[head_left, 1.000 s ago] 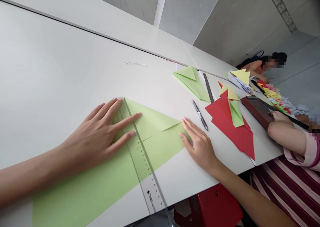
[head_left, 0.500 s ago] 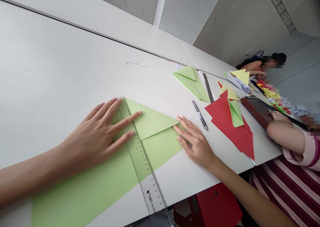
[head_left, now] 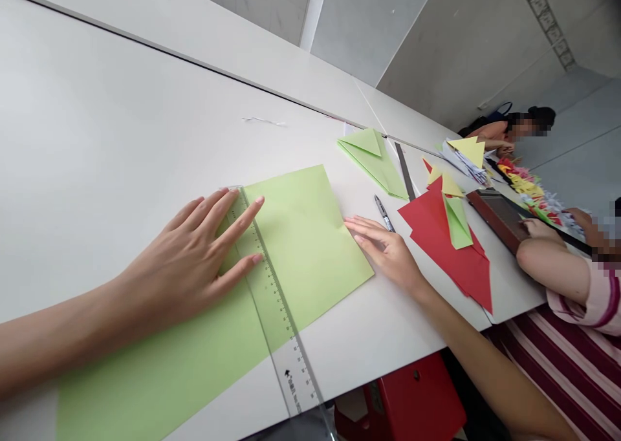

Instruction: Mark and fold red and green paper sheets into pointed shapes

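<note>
My left hand (head_left: 204,244) lies flat with fingers spread over the top of a clear plastic ruler (head_left: 276,299), holding it down. The ruler crosses a large light green sheet of paper (head_left: 310,227), which extends out to both sides of it. To the right of the ruler the paper lies unfolded, with a small buckle at its right edge. My right hand (head_left: 392,253) is at that edge, fingers stretched out and their tips touching the paper; nothing shows in its palm. Behind the right hand lies a pen (head_left: 383,211), partly covered.
Folded green paper (head_left: 373,160) lies beyond the pen, near a dark strip (head_left: 404,169). Red sheets (head_left: 451,247) carry a green folded piece (head_left: 457,221). On the right, a co-worker's arm (head_left: 557,260) rests by a brown paper trimmer (head_left: 497,218). A red stool (head_left: 420,396) stands below the table edge.
The green flap that was folded over beside the ruler has opened out flat. My right hand has moved slightly right, partly covering the pen. My left hand and the ruler stay put.
</note>
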Demonstrator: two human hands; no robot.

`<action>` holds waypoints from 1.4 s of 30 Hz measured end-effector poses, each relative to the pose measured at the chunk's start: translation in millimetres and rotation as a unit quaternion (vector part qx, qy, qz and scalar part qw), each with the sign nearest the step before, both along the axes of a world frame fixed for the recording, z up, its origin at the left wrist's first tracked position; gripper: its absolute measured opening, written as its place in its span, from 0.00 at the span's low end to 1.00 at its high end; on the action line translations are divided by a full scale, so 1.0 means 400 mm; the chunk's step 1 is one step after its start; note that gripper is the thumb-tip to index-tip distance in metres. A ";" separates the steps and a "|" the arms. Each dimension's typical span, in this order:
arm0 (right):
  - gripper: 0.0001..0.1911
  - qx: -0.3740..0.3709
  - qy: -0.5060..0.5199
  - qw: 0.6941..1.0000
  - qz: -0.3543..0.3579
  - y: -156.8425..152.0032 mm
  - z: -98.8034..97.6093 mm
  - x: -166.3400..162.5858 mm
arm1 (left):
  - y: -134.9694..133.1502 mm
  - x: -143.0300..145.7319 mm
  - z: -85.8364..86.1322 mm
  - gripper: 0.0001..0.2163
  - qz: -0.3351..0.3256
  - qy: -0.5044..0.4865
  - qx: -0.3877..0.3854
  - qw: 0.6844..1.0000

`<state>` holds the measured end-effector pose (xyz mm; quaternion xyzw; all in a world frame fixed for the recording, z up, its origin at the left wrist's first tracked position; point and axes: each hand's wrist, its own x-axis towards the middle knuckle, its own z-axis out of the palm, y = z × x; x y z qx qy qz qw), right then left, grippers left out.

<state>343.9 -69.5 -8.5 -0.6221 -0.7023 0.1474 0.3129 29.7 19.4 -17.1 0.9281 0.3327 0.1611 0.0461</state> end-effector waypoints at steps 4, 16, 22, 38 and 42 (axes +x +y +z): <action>0.17 -0.020 0.016 1.000 0.000 0.032 0.000 0.009 | -0.002 -0.001 -0.002 0.28 0.002 -0.005 0.005 1.000; 0.22 -0.074 0.155 0.983 0.058 0.154 0.049 -0.037 | -0.001 -0.007 -0.013 0.30 -0.004 -0.002 0.034 0.999; 0.19 -0.063 0.142 0.987 0.052 0.221 0.027 -0.077 | -0.003 -0.007 -0.025 0.32 0.004 0.005 0.058 0.998; 0.17 0.064 0.046 0.993 0.084 0.181 -0.035 -0.107 | -0.028 -0.011 -0.010 0.40 0.059 0.055 0.024 0.996; 0.19 0.084 0.027 0.992 0.095 0.177 -0.038 -0.113 | -0.031 -0.014 -0.012 0.40 0.062 0.057 0.020 0.996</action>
